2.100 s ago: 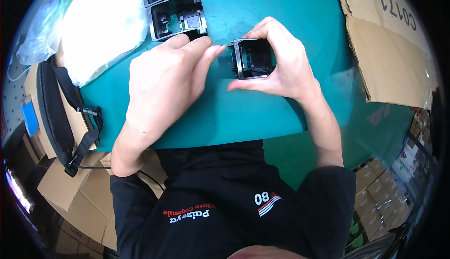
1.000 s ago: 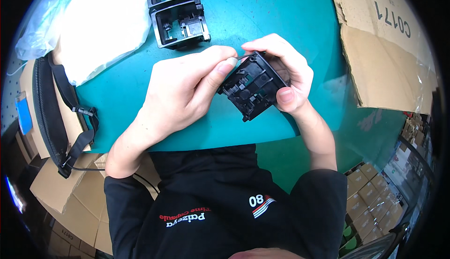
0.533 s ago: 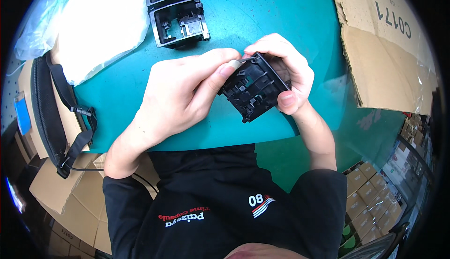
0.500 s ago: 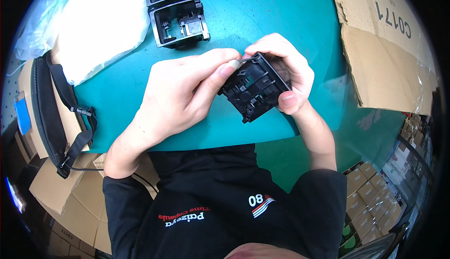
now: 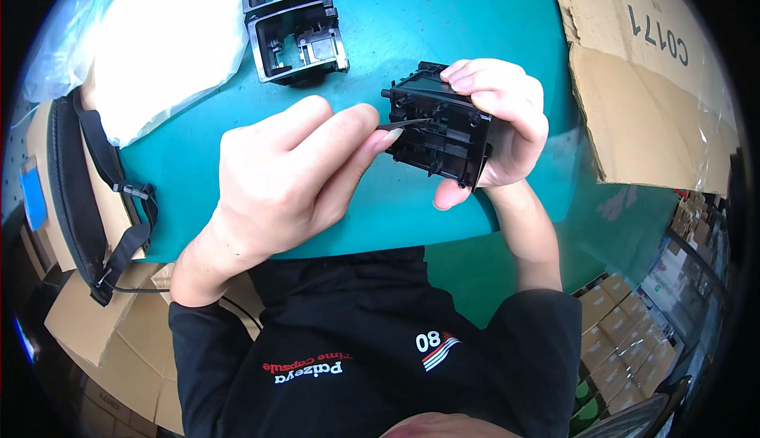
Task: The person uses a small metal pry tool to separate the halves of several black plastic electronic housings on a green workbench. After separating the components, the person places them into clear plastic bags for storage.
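Between the thumb and fingers of my left hand (image 5: 297, 165) is a pair of thin, dark tweezers (image 5: 405, 123), mostly covered by the grip. Their pointed end reaches into the open side of a black plastic housing (image 5: 439, 146); whether the tip touches a part inside cannot be made out. My right hand (image 5: 511, 121) holds this housing from its right side, fingers over the top and thumb below, with its ribbed and pegged inner face turned toward my left hand. The housing is held above the green table mat (image 5: 380, 216).
Two similar black housings (image 5: 299, 46) stand at the back, left of centre. A white plastic bag (image 5: 170, 50) and a black strap with a buckle (image 5: 127, 188) lie at the left. On the right is a cardboard box flap (image 5: 649, 97); stacked small cartons (image 5: 621, 323) sit lower right.
The housing has been turned in my right hand, so its inner side faces left. My left hand has drawn back slightly, and the tweezers' tip has moved from the housing's upper edge into its interior.
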The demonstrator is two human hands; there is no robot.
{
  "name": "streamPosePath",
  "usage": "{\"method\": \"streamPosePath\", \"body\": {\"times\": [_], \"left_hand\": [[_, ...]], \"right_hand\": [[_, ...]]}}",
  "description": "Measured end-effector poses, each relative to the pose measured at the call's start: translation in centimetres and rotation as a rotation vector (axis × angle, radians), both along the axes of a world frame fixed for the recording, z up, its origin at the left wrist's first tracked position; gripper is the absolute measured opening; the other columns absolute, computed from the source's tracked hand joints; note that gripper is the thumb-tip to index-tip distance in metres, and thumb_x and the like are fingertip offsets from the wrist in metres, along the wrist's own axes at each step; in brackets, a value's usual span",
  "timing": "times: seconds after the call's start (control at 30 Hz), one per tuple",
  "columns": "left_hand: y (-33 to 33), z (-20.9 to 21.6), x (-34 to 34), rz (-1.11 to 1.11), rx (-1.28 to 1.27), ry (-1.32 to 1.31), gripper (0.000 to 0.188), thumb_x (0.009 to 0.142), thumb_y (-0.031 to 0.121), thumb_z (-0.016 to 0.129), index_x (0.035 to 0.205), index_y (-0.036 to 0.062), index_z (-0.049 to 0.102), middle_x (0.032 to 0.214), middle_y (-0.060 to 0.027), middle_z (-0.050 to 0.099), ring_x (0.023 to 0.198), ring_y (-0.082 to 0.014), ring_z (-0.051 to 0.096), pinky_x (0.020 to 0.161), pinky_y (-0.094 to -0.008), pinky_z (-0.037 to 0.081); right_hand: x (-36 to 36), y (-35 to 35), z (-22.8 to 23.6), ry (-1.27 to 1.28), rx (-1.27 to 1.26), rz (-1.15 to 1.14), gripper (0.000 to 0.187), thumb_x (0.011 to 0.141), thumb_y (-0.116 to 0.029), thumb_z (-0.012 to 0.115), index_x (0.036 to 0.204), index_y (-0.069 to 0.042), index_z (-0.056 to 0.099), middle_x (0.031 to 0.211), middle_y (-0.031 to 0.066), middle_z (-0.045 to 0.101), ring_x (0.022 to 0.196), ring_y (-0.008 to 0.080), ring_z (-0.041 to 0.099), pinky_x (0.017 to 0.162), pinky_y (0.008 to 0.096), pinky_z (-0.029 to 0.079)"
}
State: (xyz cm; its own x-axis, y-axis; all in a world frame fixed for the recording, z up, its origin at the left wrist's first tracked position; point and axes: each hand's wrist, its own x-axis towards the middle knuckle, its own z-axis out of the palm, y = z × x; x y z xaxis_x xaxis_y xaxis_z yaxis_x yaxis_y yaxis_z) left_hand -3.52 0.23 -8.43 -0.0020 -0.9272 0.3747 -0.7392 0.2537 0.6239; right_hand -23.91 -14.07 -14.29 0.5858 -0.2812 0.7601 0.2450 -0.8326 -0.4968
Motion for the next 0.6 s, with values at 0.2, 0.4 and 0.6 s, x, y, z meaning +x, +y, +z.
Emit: {"method": "streamPosePath", "body": {"times": [0.2,0.4,0.6], "left_hand": [[0.0,0.0,0.1,-0.01,0.01,0.023,0.013,0.085,-0.001,0.078,0.096,0.0011,0.072,0.066,-0.0054,0.052,0.051,-0.0175,0.049,0.047,-0.0317,0.037],[-0.6,-0.6,0.5,-0.019,-0.053,0.105,0.012,0.094,0.005,0.069,0.103,-0.002,0.073,0.067,-0.0064,0.053,0.055,-0.0195,0.05,0.053,-0.0326,0.041],[-1.1,-2.2,0.6,-0.089,-0.078,0.075,0.031,0.095,0.008,0.07,0.125,0.0007,0.073,0.076,-0.0062,0.053,0.061,-0.0178,0.049,0.056,-0.0302,0.042]], "right_hand": [[0.1,0.0,-0.3,-0.011,0.026,-0.001,0.096,0.07,-0.068,0.084,0.126,0.002,0.048,0.112,0.0199,0.059,0.101,0.0306,0.064,0.085,0.0452,0.061],[1.0,1.3,0.0,0.025,0.918,-0.155,0.104,0.083,-0.092,0.043,0.133,-0.001,0.047,0.119,0.019,0.06,0.104,0.027,0.064,0.089,0.0434,0.057],[1.3,0.7,0.2,-0.063,1.844,0.068,0.106,0.084,-0.095,0.028,0.127,-0.002,0.057,0.117,0.0203,0.066,0.099,0.0293,0.07,0.081,0.0412,0.063]]}}
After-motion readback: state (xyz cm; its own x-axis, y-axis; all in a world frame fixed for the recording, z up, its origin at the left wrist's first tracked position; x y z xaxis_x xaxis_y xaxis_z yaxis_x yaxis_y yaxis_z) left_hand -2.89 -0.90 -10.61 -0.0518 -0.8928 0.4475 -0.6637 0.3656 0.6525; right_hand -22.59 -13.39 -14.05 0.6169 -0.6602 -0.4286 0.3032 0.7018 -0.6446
